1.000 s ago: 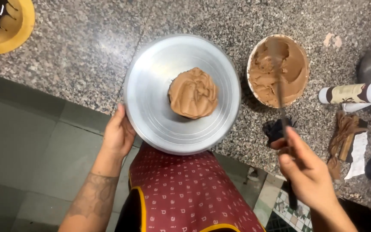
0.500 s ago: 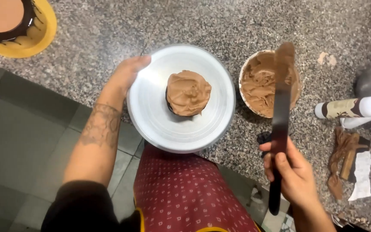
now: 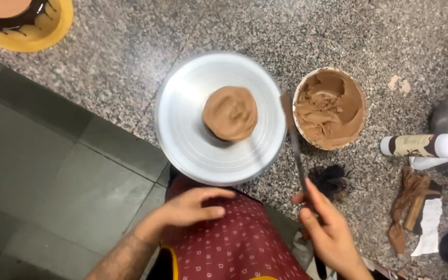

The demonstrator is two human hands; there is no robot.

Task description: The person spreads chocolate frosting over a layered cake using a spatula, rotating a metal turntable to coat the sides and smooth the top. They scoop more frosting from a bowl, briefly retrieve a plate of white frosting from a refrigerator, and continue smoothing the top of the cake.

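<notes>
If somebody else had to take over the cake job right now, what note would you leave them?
Left hand: empty, just off the near edge of the silver turntable.
Right hand: holds the spatula, blade up between turntable and brown cream tub.
Done: small cake sits mid-turntable with brown cream covering its top.
Left: dark edge shows low on the near side; the cream looks lumpy, likely needs smoothing.

Two hands; one spatula; one turntable; one frosting tub; two cakes.
</notes>
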